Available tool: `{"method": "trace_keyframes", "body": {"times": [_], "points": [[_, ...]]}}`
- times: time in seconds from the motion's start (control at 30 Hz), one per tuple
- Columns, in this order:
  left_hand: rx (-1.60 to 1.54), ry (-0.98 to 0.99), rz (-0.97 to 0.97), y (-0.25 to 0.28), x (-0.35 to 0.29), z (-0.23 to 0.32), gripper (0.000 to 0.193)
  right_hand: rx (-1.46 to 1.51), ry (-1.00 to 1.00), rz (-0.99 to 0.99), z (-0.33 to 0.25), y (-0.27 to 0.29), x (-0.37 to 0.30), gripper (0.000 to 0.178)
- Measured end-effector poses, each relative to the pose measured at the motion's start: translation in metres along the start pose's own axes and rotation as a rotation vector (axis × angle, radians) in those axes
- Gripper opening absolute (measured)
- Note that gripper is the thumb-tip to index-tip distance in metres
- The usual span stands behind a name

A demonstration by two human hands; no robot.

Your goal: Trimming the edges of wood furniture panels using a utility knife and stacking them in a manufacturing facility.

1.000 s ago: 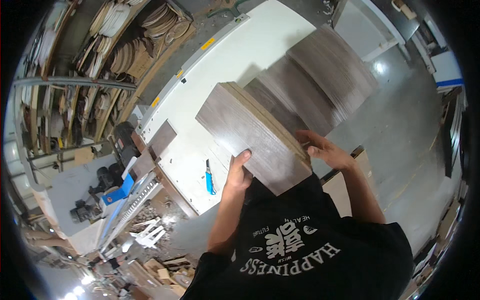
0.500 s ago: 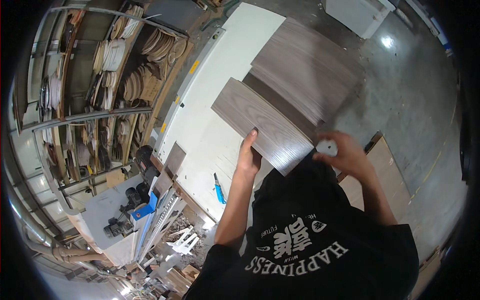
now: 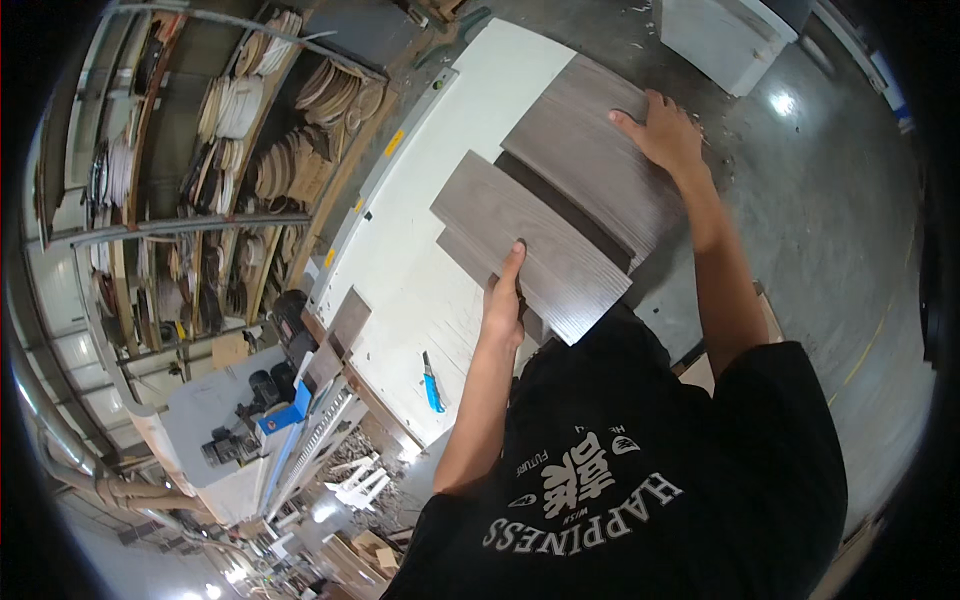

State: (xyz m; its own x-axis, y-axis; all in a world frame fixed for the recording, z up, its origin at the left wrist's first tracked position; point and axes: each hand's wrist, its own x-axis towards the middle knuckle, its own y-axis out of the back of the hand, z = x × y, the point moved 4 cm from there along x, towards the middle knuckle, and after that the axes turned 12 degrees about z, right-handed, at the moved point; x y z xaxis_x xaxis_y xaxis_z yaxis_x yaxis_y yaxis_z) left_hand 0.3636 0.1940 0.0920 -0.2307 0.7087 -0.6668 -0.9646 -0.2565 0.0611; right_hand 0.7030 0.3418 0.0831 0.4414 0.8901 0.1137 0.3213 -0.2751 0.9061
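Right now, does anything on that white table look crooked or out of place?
Slightly. The grey wood-grain panels under the left hand are stacked unevenly, edges stepped rather than flush. The right hand rests on a separate panel beyond them. A blue-handled knife lies loose near the white table edge. No damage shows.

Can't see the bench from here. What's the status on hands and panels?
Left hand gripping the near panel. Right hand flat on the far panel. Blue knife on the white table, apart from both.
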Motion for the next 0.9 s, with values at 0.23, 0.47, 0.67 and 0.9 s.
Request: {"method": "trace_keyframes", "body": {"times": [0.23, 0.47, 0.67, 0.9], "points": [[0.088, 0.008, 0.075, -0.017, 0.013, 0.005, 0.125, -0.079, 0.152, 0.192, 0.011, -0.022, -0.004, 0.096], [0.076, -0.014, 0.012, -0.026, -0.006, 0.019, 0.129, -0.164, 0.192, 0.241, 0.021, -0.025, -0.003, 0.093], [-0.11, -0.087, 0.065, -0.015, -0.005, -0.004, 0.134, 0.175, 0.389, 0.289, -0.037, 0.027, -0.03, 0.08], [-0.116, -0.147, -0.037, -0.021, -0.014, -0.004, 0.136, 0.594, 0.075, -0.532, -0.089, 0.023, -0.106, 0.086]]}}
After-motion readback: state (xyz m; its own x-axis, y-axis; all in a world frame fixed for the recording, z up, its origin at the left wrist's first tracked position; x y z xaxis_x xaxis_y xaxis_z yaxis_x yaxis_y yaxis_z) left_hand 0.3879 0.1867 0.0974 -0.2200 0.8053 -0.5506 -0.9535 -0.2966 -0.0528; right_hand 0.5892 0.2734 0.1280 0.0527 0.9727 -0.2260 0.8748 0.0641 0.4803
